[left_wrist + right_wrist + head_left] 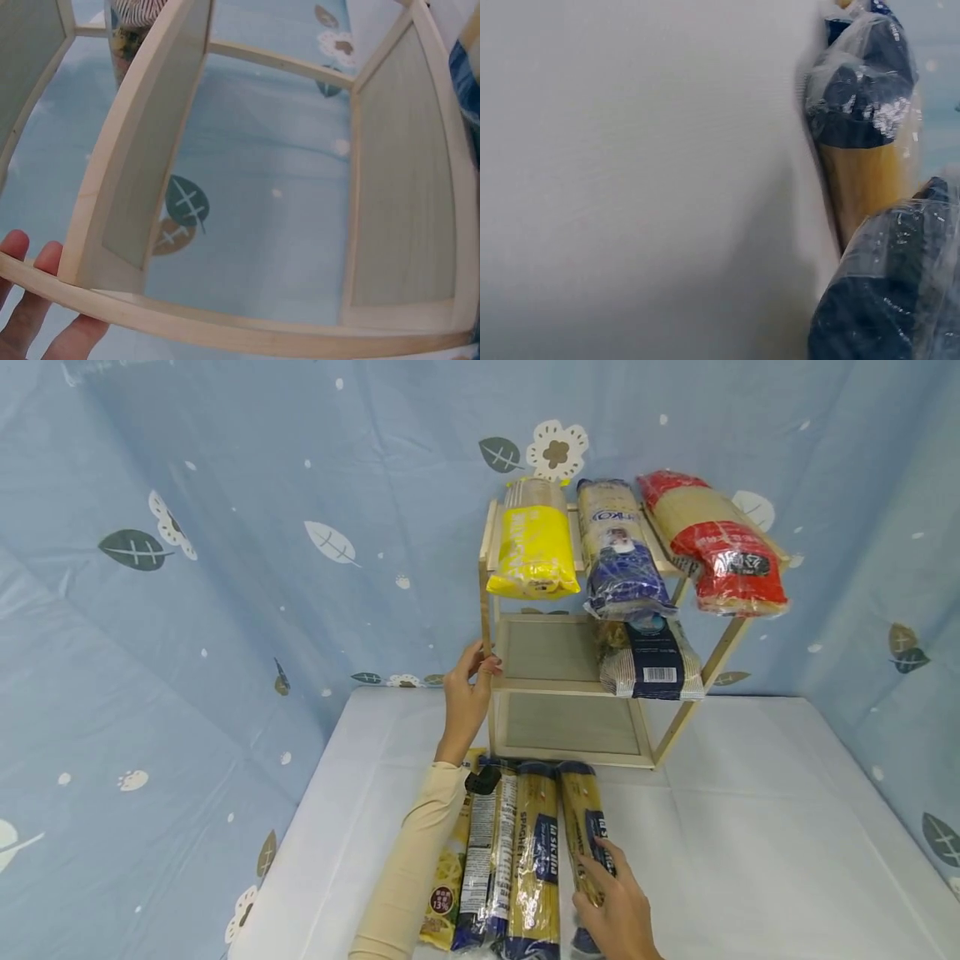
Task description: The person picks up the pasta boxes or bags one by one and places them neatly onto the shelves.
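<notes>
Right hand (615,906) lies on the rightmost spaghetti packet (587,831) on the white table (750,852), fingers curled over its side. Long, stiff, slick wrap, probably brittle inside; best gripped mid-length. Three more packets (510,852) lie alongside. Beyond, left hand (467,693) clasps the wooden rack (558,689) post; one middle-shelf packet (651,660) occupies the right side.

A white-covered bench (750,827) carries it all. Toward its back stands a pale wooden shelf (558,687) with three levels. On the shelf's top level lie a yellow packet (532,542), a blue packet (621,560) and a red packet (720,547); on its middle level, a dark blue packet (651,660). Just in front of the shelf, spaghetti packets (534,852) lie side by side on the bench.
</notes>
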Action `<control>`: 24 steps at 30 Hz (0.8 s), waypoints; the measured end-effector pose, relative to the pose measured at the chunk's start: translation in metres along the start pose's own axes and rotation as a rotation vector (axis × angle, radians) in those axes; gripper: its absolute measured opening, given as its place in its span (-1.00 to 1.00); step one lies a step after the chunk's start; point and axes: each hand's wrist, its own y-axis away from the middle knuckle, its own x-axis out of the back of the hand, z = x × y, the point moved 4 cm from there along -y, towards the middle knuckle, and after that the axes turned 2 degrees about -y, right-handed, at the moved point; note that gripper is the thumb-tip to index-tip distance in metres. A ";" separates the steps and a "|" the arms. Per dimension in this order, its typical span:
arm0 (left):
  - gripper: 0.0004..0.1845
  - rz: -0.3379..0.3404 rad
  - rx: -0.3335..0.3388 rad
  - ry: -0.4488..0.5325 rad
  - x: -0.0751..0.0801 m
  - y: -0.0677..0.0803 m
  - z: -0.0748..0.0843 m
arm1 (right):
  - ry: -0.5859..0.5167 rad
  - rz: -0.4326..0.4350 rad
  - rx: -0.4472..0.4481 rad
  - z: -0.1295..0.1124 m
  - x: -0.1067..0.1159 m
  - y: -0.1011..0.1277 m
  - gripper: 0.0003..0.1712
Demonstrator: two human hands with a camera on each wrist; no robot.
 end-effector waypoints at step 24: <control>-0.73 0.000 0.008 0.002 0.001 0.001 -0.002 | -0.094 0.084 0.140 -0.043 0.066 -0.011 -0.48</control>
